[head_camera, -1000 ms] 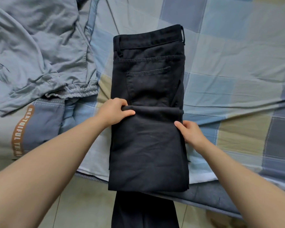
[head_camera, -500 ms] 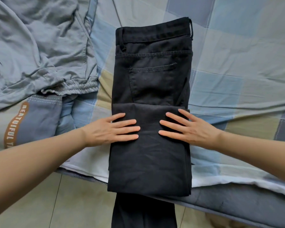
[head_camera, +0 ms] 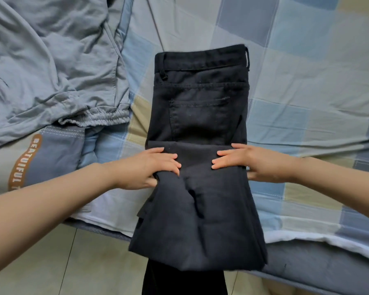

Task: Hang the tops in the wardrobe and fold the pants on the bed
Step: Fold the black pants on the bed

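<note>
1. Centrally, one pair of black pants (head_camera: 197, 116) lies on the bed (head_camera: 307, 81), waistband away from the person, the legs folded up over the seat, and the lower fold hangs past the bed's near edge above the tiled floor (head_camera: 51, 262).
2. Two hands hold the folded layer, one at each side edge.
3. Left hand (head_camera: 149, 169): fingers lie on top of the cloth and the thumb is tucked beneath, pinching the edge.
4. Right hand (head_camera: 254, 165): fingers rest on top and the thumb is under the right edge, gripping likewise.
5. One grey garment (head_camera: 51, 67) with an elastic hem lies crumpled on the bed, left of the pants and apart from them.
6. One checked bedsheet covers the bed.
</note>
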Demonstrator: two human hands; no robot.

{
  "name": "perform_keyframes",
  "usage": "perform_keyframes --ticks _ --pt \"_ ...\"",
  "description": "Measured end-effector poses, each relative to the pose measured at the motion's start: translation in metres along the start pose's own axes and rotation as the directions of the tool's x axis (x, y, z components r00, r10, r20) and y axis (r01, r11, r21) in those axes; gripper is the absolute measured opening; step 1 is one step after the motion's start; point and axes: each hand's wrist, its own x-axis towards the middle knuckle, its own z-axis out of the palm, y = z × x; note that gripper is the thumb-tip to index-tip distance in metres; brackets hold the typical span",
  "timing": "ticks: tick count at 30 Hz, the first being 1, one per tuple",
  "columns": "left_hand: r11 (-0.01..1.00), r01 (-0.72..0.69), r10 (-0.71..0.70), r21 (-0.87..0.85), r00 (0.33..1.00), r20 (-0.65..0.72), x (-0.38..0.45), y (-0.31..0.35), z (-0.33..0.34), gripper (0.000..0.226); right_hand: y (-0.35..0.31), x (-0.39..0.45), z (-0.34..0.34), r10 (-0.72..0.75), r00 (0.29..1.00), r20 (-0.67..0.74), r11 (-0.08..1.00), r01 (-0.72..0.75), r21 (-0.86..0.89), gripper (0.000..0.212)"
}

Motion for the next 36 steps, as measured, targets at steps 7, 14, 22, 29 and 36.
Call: perform_keyframes --ticks 7,14,22,29,36 --pt "0.384 0.027 -0.655 -0.923 0.712 -0.252 0.008 -0.004 -0.029 0.065 0.001 -0.002 -0.001 0.727 0.676 -0.122 0.308 -0.162 0.937 0.048" --pt "0.513 0.048 -0.775 -0.857 0.456 -0.438 0.031 0.019 -0.003 0.028 -0.011 0.031 0.012 0.855 0.429 -0.29 0.423 -0.255 0.87 0.028" --pt "0.459 0.055 -0.82 -0.887 0.41 -0.399 0.005 0.058 0.06 0.036 -0.037 -0.009 0.068 0.795 0.269 -0.544 0.597 -0.189 0.78 0.035" --pt "0.395 0.174 -0.868 -0.902 0.391 -0.304 0.008 0.062 0.082 0.031 -0.026 -0.021 0.084 0.9 0.197 -0.39 0.437 -0.395 0.808 0.029" --pt "0.31 0.117 -0.901 -0.944 0.352 -0.252 0.043 0.051 0.032 0.052 -0.015 0.028 0.04 0.868 0.343 -0.358 0.474 -0.365 0.801 0.065"
